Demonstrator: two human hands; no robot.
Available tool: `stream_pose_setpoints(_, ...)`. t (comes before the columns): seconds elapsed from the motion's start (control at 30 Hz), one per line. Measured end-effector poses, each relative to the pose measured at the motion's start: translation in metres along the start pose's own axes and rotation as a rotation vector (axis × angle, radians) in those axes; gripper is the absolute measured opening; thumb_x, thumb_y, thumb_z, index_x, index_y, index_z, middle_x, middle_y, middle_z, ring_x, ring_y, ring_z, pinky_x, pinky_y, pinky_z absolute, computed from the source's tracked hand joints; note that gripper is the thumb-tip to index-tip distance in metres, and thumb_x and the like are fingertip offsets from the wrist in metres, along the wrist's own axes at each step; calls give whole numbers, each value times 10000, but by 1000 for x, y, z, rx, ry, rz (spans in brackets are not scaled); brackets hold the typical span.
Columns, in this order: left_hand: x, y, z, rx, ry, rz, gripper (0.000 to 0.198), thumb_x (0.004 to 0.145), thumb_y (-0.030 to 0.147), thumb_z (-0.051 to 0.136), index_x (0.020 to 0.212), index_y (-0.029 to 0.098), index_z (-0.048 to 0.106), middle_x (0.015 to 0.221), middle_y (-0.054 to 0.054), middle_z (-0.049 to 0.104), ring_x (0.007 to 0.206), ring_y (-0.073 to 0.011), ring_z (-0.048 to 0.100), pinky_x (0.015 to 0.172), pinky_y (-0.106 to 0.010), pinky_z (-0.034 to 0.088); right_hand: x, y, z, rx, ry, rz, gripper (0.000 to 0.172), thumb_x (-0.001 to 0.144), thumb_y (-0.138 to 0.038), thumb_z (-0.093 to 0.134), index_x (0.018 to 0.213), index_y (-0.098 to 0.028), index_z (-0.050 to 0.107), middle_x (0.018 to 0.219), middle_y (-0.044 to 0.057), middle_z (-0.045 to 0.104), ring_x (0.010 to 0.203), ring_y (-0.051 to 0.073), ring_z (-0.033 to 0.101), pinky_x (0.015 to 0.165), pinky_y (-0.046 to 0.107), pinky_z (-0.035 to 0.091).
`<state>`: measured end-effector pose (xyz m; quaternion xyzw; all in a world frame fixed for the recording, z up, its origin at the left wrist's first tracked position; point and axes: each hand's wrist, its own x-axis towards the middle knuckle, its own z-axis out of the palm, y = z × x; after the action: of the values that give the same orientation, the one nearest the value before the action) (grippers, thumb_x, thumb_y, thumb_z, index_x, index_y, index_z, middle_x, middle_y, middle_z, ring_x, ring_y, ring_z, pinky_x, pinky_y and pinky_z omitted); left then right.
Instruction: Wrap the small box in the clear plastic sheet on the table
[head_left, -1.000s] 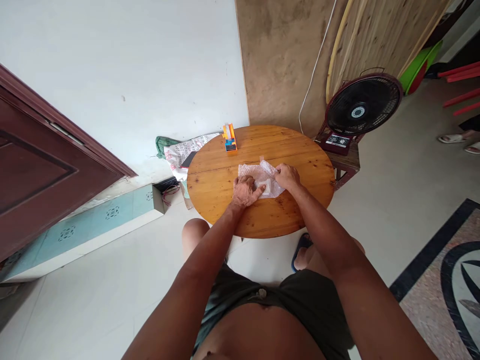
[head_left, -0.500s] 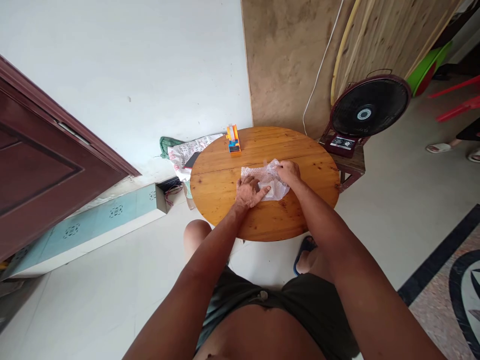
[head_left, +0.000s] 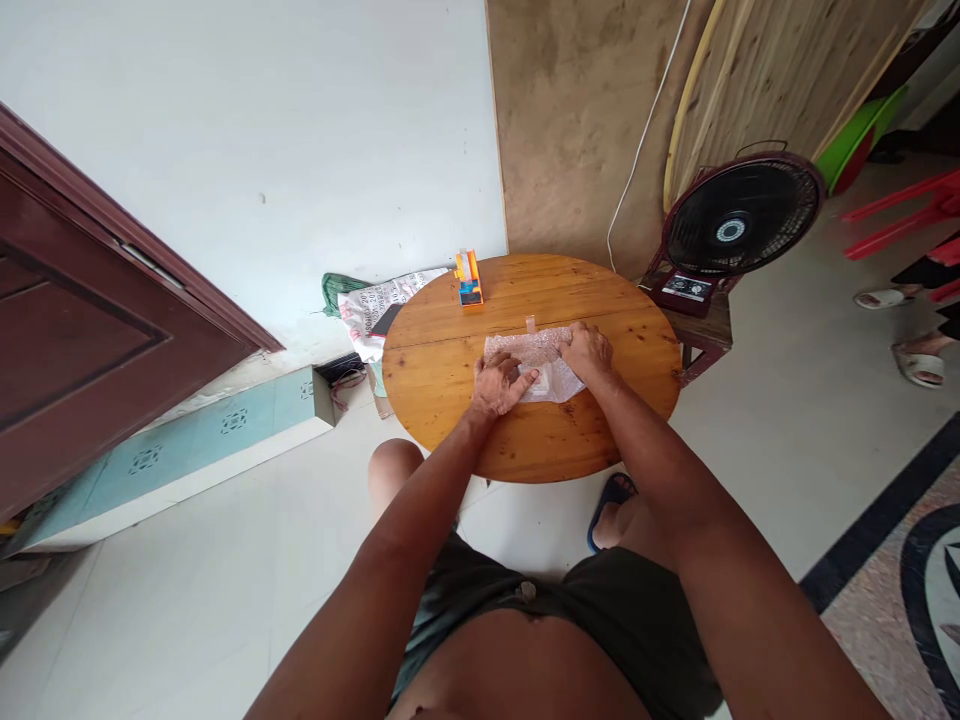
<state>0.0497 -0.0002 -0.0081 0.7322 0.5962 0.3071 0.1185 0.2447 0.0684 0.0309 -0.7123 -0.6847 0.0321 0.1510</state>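
Observation:
A sheet of clear bubble wrap [head_left: 529,351] lies flat on the round wooden table [head_left: 615,300], folded over a small pale flat item [head_left: 538,380] that shows through it. My left hand [head_left: 498,385] presses down on the wrap's near left part, fingers spread toward the item. My right hand [head_left: 589,349] rests on the wrap's right edge and holds it against the table. A short strip of tape [head_left: 530,324] sticks up at the wrap's far edge.
An orange and blue tape dispenser [head_left: 469,280] stands at the table's far edge. A black fan [head_left: 742,215] sits on a stool to the right. A printed sack [head_left: 371,305] lies on the floor by the wall. Another person's sandalled feet [head_left: 911,350] are far right.
My right hand has laid the lifted flap of bubble wrap down flat over the item and moved slightly right. My left hand has stayed pressed on the wrap.

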Motion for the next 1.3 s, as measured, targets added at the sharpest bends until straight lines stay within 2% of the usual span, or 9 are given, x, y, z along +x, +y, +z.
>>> stream_pose_setpoints(0.1, -1, 0, -2, -33, -1, 13, 384, 961, 552, 558, 1091, 227, 715, 1334, -92, 669, 1349, -288, 533, 1198, -530, 271, -9, 6, -4, -27, 9, -85, 451, 914, -371, 628, 1308, -151, 615, 1237, 193, 624, 1050, 293, 618, 882, 364, 468)
stream_pose_setpoints(0.23, -4, 0, -5, -37, 15, 34, 339, 932, 511, 621, 1088, 216, 683, 1320, -99, 671, 1336, -280, 544, 1214, -548, 221, -22, 19, -7, -64, 24, -295, 400, 909, -294, 637, 1287, -162, 640, 1256, 184, 586, 1155, 312, 525, 938, 367, 427)
stream_pose_setpoints(0.37, -7, 1, -7, -10, 50, 78, 299, 896, 481, 660, 1044, 222, 646, 1251, -89, 692, 1284, -262, 577, 1231, -528, 189, -35, 29, -8, -61, 32, -477, 289, 922, -219, 581, 1176, -184, 715, 1251, 149, 601, 1168, 292, 486, 983, 359, 393)
stream_pose_setpoints(0.47, -9, 1, -8, -15, 81, 110, 275, 880, 442, 658, 1039, 219, 630, 1160, -75, 706, 1209, -251, 615, 1237, -510, 182, -42, 33, -9, -58, 1, -538, 290, 954, -209, 520, 1142, -189, 740, 1197, 132, 634, 1131, 273, 500, 970, 354, 390)
stream_pose_setpoints(0.63, -14, 5, -12, -3, 104, 146, 335, 848, 425, 658, 1115, 225, 636, 1065, -59, 708, 1123, -250, 642, 1240, -516, 197, -43, 39, -12, -108, -104, -502, 305, 988, -262, 493, 1130, -180, 750, 1167, 141, 653, 1116, 266, 525, 922, 340, 406)
stream_pose_setpoints(0.8, -29, 13, -22, 41, 124, 277, 317, 839, 439, 658, 1089, 246, 685, 1041, -61, 705, 1098, -255, 638, 1241, -549, 206, -41, 41, -15, -117, -129, -495, 289, 972, -333, 566, 1152, -190, 740, 1178, 128, 656, 1132, 270, 541, 897, 326, 422)
stream_pose_setpoints(1.03, -69, 24, -29, 156, -56, 453, 317, 889, 440, 589, 1143, 297, 714, 1065, -60, 691, 1112, -258, 625, 1266, -589, 110, -42, 39, -20, -123, -181, -479, 326, 934, -429, 647, 1146, -198, 734, 1198, 116, 649, 1144, 259, 546, 919, 309, 424)
stream_pose_setpoints(1.17, -91, 29, -33, 171, -117, 482, 284, 914, 455, 544, 997, 264, 737, 1020, -83, 701, 1071, -267, 625, 1210, -568, 256, -45, 37, -19, -131, -176, -452, 314, 928, -423, 642, 1129, -200, 733, 1178, 111, 646, 1142, 254, 549, 959, 314, 423)
stream_pose_setpoints(1.3, -106, 29, -41, 91, -127, 430, 337, 968, 467, 473, 932, 247, 726, 931, -95, 710, 976, -253, 653, 1060, -487, 445, -55, 35, -14, -118, -125, -372, 287, 924, -401, 627, 1110, -211, 735, 1172, 122, 640, 1128, 263, 558, 964, 327, 439)
